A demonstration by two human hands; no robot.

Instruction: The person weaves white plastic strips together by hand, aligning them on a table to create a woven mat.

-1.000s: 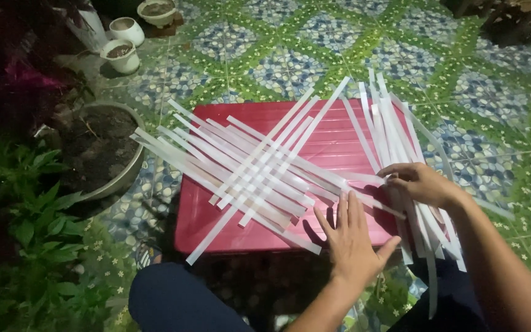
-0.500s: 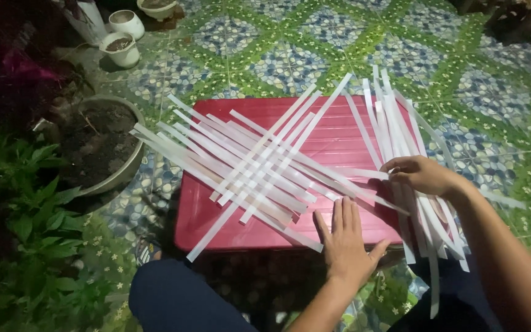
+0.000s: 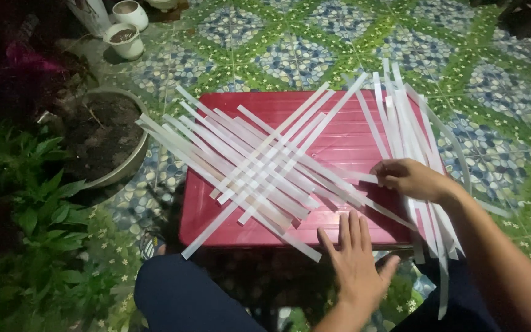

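On the red plastic surface (image 3: 339, 132) lie crossed white strips (image 3: 259, 166). Right hand (image 3: 410, 179) pinches one strip beside the loose pile (image 3: 404, 117). Left hand (image 3: 354, 264) rests flat and open at the near edge.

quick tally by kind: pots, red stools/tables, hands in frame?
Small white pots: 2
Large planter: 1
Red plastic table: 1
Hands, left hand and right hand: 2
Total: 6
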